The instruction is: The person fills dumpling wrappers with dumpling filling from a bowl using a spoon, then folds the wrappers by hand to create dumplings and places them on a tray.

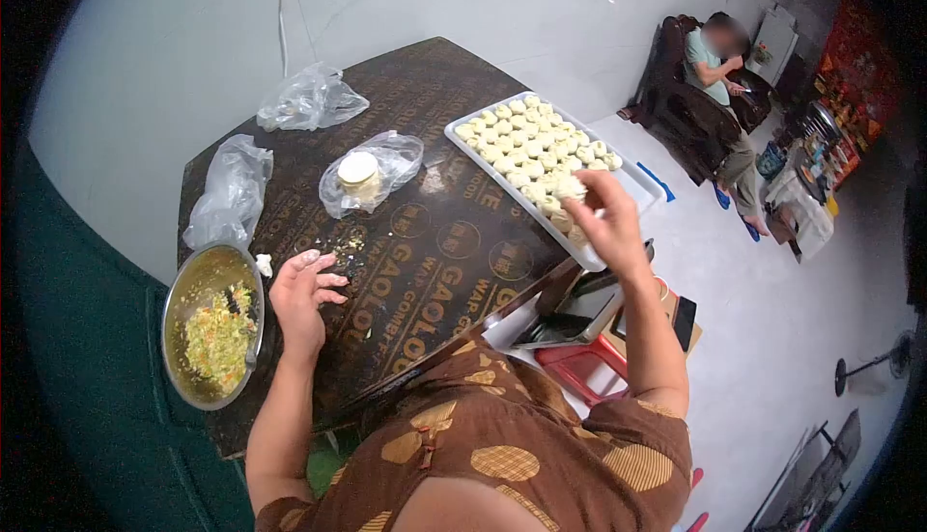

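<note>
My right hand is over the near end of a white tray, its fingers pinched round a small pleated dumpling. Rows of similar pale dumplings fill much of the tray. My left hand hovers over the dark table with fingers apart, holding nothing, and has white flour or dough on its fingertips. Just left of it stands a metal bowl of chopped yellow-green filling with orange bits. A stack of round white wrappers sits on a clear plastic bag.
Two more crumpled plastic bags lie along the table's wall side. Filling crumbs are scattered near my left hand. A red stool stands below the table edge. Farther off, a person sits in a dark armchair.
</note>
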{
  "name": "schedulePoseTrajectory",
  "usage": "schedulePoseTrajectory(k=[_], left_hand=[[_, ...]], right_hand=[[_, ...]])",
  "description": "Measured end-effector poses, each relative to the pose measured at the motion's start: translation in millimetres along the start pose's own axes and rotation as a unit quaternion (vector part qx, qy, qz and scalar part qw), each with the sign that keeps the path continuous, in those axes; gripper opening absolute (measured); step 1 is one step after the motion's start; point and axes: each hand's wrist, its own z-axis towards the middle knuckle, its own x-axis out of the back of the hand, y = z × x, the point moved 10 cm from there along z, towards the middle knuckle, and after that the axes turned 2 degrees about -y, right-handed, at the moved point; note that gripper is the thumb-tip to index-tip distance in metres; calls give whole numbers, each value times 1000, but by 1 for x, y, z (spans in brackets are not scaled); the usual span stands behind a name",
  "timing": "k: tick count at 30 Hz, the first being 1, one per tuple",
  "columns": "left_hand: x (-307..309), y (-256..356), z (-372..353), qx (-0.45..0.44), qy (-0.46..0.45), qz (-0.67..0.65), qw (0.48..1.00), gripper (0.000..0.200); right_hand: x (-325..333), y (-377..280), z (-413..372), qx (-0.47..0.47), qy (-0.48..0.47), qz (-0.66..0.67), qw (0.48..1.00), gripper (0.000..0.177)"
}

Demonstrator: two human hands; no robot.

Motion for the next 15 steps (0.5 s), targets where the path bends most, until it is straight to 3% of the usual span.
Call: schedulePoseTrajectory(k=[6, 15], left_hand=[[7, -4, 5, 2, 16, 1, 1000, 18], [12, -8, 9, -1, 11, -6, 1000, 17]], right_hand=[[57, 61, -16, -124, -5, -37, 992, 31], [42, 50, -34, -172, -182, -174, 952, 30]])
